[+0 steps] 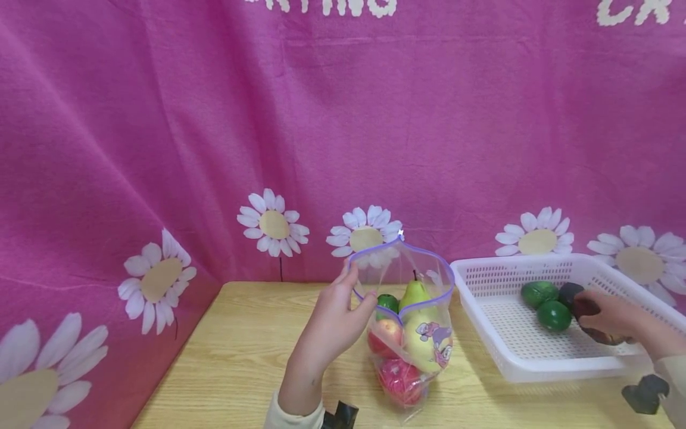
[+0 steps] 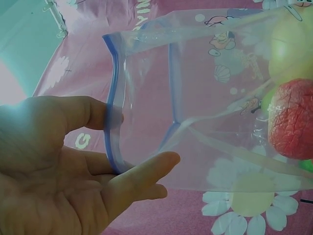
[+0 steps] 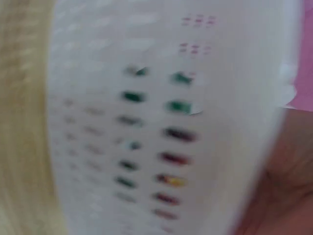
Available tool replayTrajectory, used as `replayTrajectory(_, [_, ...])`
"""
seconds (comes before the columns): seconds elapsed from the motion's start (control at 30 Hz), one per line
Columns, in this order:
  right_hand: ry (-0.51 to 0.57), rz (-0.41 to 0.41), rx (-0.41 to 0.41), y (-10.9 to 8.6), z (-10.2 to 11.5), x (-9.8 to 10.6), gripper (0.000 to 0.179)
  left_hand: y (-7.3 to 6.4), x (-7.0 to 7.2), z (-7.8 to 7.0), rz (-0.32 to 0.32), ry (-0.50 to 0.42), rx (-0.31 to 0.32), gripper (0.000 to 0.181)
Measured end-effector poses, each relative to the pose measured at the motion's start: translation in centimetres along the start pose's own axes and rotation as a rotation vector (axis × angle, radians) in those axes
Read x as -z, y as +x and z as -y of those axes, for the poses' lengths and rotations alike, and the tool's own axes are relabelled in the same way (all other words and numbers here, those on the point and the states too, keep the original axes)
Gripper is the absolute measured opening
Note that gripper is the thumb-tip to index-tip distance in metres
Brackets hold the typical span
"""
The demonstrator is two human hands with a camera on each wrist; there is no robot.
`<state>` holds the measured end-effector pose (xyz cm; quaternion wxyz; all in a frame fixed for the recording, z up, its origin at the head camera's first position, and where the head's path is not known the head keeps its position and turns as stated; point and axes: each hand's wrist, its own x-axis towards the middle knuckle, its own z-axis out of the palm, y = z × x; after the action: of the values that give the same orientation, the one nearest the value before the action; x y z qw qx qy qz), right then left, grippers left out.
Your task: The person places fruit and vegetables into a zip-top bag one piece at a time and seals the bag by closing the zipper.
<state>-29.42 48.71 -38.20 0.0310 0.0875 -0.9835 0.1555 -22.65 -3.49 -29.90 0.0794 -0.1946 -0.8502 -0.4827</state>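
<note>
Clear plastic, one zip bag (image 1: pixel 435 332) with a purple rim, stood upright at the table (image 1: pixel 241 339), mouth spread open, just left of the basket. The left hand (image 1: pixel 337 322) held it at the rim, fingers bent round the edge, one fingertip showing through the film.

Counted in the bag, at least five pieces: one pear (image 1: pixel 415 293) uppermost, one yellow-green fruit (image 1: pixel 415 342) below it, one green piece (image 1: pixel 388 302), one red-and-yellow fruit (image 1: pixel 386 336), one wrinkled red piece (image 1: pixel 401 380) lowest.

One white basket (image 1: pixel 536 369), perforated, sat on the table. Inside: two green fruits (image 1: pixel 554 316) touching, one blackish fruit (image 1: pixel 569 293) against them, and brownish produce (image 1: pixel 605 338) below the right hand (image 1: pixel 613 313). That hand reached over the basket, fingers bent at something dark; with the right wrist view blurred and the wall in the way, I could not tell whether they gripped.

Behind, one magenta cloth (image 1: pixel 471 119), six white daisies counted in the head view.
</note>
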Motion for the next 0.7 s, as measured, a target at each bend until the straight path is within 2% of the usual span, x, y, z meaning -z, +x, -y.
replayTrajectory(0.17, [-0.046, -0.077, 0.077, 0.7, 2.4, 1.8, 0.044, 0.0, 0.1, 0.0, 0.009, 0.003, 0.009, 0.066])
replayTrajectory(0.37, [-0.054, -0.118, 0.094, 1.1, 6.1, 3.7, 0.050, 0.1, 0.0, 0.1, 0.019, -0.018, 0.008, 0.066])
replayTrajectory(0.53, [-0.061, -0.181, 0.152, 1.0, 10.0, 4.8, 0.055, 0.0, 0.0, 0.2, 0.021, -0.046, 0.013, 0.066])
replayTrajectory(0.7, [-0.081, -0.286, 0.237, 0.9, 14.4, 5.6, 0.056, -0.1, 0.1, 0.0, 0.010, -0.017, -0.006, 0.066])
